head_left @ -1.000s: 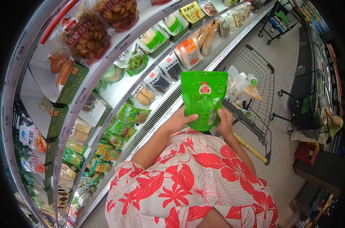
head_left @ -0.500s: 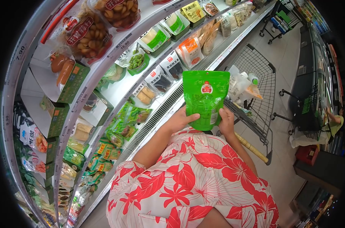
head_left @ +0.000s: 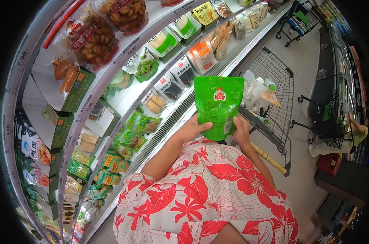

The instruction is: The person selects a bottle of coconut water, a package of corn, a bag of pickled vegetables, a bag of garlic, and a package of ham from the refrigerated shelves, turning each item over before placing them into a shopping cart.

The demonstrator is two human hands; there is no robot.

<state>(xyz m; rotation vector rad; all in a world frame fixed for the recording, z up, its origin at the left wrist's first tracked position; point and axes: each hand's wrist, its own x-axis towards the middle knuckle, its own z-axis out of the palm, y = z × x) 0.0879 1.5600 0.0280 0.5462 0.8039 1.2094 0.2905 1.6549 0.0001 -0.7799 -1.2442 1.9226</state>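
Note:
A green food pouch [head_left: 219, 101] with a small red-and-white logo and a barcode is held upright in front of my chest. My left hand [head_left: 196, 127] is closed on its lower left side, thumb lying across the front. On the lower right edge, my right hand [head_left: 241, 128] grips it near the barcode. The fingers behind the pouch are hidden. Just beyond my right hand is a wire shopping cart [head_left: 280, 77] with a bamboo-coloured handle [head_left: 270, 157]; clear plastic bags [head_left: 255, 90] and a white bottle lie in it.
Chilled shelves [head_left: 152, 110] curve along the left, stocked with packaged foods such as nut-like snacks [head_left: 95, 38] and green bean packs [head_left: 146, 67]. Another cart [head_left: 331, 118] and a person's arm [head_left: 357, 125] are at the right. A further cart [head_left: 298, 24] stands up the aisle.
The pouch and both hands have shifted very slightly to the left in view. My grip on it looks the same.

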